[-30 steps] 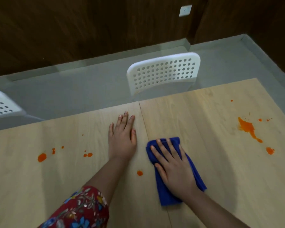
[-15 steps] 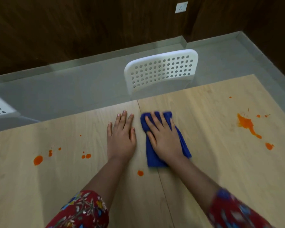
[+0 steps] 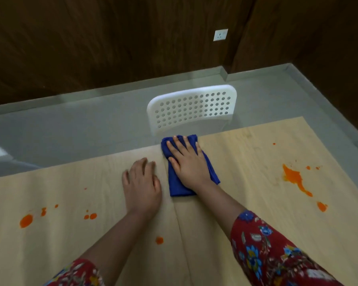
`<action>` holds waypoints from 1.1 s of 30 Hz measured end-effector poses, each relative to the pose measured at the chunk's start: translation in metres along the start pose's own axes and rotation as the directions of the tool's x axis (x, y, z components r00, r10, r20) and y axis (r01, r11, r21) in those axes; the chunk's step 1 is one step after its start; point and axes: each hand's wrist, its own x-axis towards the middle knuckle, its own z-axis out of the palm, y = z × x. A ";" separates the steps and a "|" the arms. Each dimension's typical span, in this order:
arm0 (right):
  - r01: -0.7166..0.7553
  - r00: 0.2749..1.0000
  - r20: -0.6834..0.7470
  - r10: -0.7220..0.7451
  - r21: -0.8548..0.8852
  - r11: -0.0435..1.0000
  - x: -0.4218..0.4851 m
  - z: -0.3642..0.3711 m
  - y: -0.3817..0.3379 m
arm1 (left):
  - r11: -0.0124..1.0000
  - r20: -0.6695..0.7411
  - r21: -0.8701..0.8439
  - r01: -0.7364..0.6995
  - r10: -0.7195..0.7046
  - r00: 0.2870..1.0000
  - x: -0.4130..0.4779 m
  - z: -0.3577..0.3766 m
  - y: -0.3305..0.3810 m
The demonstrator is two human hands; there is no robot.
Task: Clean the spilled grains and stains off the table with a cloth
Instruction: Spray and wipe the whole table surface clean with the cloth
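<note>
From here I see the right hand flat on the blue cloth, fingers spread, pressing it down at the far edge of the table. The cloth's long axis runs toward me. The biggest stain lies well off to the right, so the right hand is nearer it. The left hand rests beside the cloth, its fingers seemingly bent. The cloth's middle is hidden under the palm, and I can make out no grains.
</note>
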 end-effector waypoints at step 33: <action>-0.226 0.969 -0.093 0.228 0.026 0.974 -0.025 -0.023 0.170 | 0.787 0.248 -0.068 -0.613 0.609 0.754 0.034 0.056 0.112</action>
